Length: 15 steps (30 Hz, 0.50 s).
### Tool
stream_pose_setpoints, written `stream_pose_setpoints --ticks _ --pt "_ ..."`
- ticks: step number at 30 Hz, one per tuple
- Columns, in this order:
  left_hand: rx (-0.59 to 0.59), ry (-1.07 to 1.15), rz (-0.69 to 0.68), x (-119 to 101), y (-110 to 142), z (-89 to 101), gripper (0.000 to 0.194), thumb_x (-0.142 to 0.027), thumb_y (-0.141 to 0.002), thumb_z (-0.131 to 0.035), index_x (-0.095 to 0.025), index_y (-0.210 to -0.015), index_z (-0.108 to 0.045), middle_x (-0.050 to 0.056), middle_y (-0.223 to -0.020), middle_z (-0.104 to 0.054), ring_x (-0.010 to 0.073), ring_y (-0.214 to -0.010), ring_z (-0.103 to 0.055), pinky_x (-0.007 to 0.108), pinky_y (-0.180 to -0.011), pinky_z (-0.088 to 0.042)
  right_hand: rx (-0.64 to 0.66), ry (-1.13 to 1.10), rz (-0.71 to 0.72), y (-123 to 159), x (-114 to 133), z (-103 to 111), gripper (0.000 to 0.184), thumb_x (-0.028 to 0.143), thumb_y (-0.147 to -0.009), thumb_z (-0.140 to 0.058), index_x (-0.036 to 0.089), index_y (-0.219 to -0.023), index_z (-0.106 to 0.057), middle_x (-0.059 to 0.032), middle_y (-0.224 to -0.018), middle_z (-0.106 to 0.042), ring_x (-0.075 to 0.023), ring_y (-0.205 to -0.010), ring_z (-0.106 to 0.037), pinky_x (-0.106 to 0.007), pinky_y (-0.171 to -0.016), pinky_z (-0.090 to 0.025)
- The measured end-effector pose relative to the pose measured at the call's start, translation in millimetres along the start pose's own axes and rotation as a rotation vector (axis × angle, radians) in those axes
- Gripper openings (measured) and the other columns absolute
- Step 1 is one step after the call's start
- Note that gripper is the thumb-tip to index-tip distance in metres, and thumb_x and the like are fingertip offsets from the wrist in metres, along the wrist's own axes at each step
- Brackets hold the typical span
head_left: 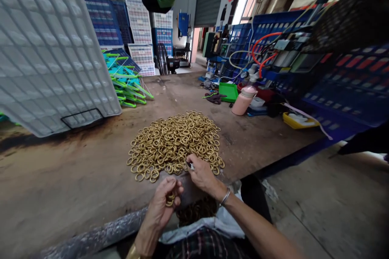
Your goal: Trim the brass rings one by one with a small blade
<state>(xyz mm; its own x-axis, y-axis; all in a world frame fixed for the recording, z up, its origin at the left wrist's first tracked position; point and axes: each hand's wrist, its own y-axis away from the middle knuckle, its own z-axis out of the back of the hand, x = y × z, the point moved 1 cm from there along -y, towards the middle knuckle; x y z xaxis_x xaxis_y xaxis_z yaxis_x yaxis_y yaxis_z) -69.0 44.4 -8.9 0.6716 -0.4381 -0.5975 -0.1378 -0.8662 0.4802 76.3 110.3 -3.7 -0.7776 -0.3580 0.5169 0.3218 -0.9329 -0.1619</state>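
Note:
A wide heap of brass-coloured rings (174, 137) lies on the brown worktop. My left hand (162, 200), just below the near edge of the heap, is curled round a few brass rings (170, 199). At the heap's front right, my right hand (203, 173) is closed in a pinch on something small, with dark and whitish bits showing at the fingertips; its kind cannot be made out. Below the table edge, a pale sack (209, 223) lies open over my lap, and darker rings (197, 211) show inside it.
A large ribbed white plastic panel (57, 48) stands at left, beside green and turquoise hangers (127, 83). On the right are a pink bottle (242, 102), a green tray (228, 92), a yellow tray (299, 121) and a machine with orange hoses (284, 58). Crates (138, 16) are stacked behind.

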Motion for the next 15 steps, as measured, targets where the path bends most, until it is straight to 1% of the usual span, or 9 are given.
stream_pose_setpoints --ticks 2,5,9,11,12,15 --pt "0.007 -0.041 -0.030 -1.8 0.8 -3.4 0.028 -0.025 -0.061 -0.072 -0.016 -0.080 -0.053 -0.001 -0.068 -0.059 0.0092 -0.057 -0.056 0.014 -0.038 -0.034 0.008 -0.087 0.069 6.1 3.0 3.1 0.014 0.015 -0.079 -0.042 0.019 -0.088 -0.052 -0.0006 -0.075 -0.058 -0.0132 -0.069 -0.053 -0.022 -0.065 -0.036" --pt "-0.008 -0.098 -0.098 -1.2 3.0 -7.0 0.030 -0.031 -0.063 -0.071 -0.015 -0.082 -0.053 -0.004 -0.061 -0.053 0.0059 -0.049 -0.049 0.013 -0.036 -0.031 0.010 -0.193 0.170 14.9 9.9 6.7 0.014 0.016 -0.080 -0.043 0.019 -0.088 -0.054 -0.0019 -0.080 -0.060 -0.0133 -0.074 -0.054 -0.023 -0.070 -0.038" --pt "-0.012 -0.202 -0.098 6.9 7.3 -5.8 0.034 -0.041 -0.067 -0.066 -0.016 -0.086 -0.054 -0.005 -0.059 -0.050 0.0035 -0.042 -0.042 0.012 -0.034 -0.025 0.013 -0.296 0.274 24.6 20.2 8.0 0.015 0.017 -0.080 -0.044 0.017 -0.088 -0.057 -0.0047 -0.084 -0.061 -0.0141 -0.079 -0.054 -0.025 -0.074 -0.040" --pt "-0.014 -0.250 -0.100 11.4 9.9 -2.9 0.033 -0.042 -0.068 -0.065 -0.015 -0.085 -0.054 -0.005 -0.058 -0.049 0.0028 -0.041 -0.039 0.012 -0.034 -0.023 0.025 -0.351 0.273 28.2 25.1 7.7 0.014 0.017 -0.080 -0.044 0.017 -0.086 -0.057 -0.0045 -0.082 -0.061 -0.0139 -0.078 -0.054 -0.025 -0.073 -0.040" --pt "-0.016 -0.268 -0.108 13.2 11.2 -1.3 0.032 -0.041 -0.068 -0.065 -0.015 -0.083 -0.055 -0.005 -0.058 -0.049 0.0026 -0.041 -0.038 0.012 -0.034 -0.022 0.037 -0.390 0.251 29.7 27.3 7.4 0.014 0.017 -0.079 -0.044 0.017 -0.085 -0.057 -0.0037 -0.081 -0.061 -0.0134 -0.077 -0.053 -0.025 -0.073 -0.040" --pt "-0.055 -0.322 -0.180 17.0 15.6 2.2 0.029 -0.040 -0.067 -0.066 -0.014 -0.076 -0.055 -0.006 -0.055 -0.047 0.0025 -0.040 -0.035 0.013 -0.035 -0.022 0.057 -0.541 0.105 33.1 31.5 5.6 0.013 0.020 -0.080 -0.044 0.017 -0.082 -0.056 -0.0002 -0.076 -0.058 -0.0115 -0.072 -0.052 -0.023 -0.069 -0.040"
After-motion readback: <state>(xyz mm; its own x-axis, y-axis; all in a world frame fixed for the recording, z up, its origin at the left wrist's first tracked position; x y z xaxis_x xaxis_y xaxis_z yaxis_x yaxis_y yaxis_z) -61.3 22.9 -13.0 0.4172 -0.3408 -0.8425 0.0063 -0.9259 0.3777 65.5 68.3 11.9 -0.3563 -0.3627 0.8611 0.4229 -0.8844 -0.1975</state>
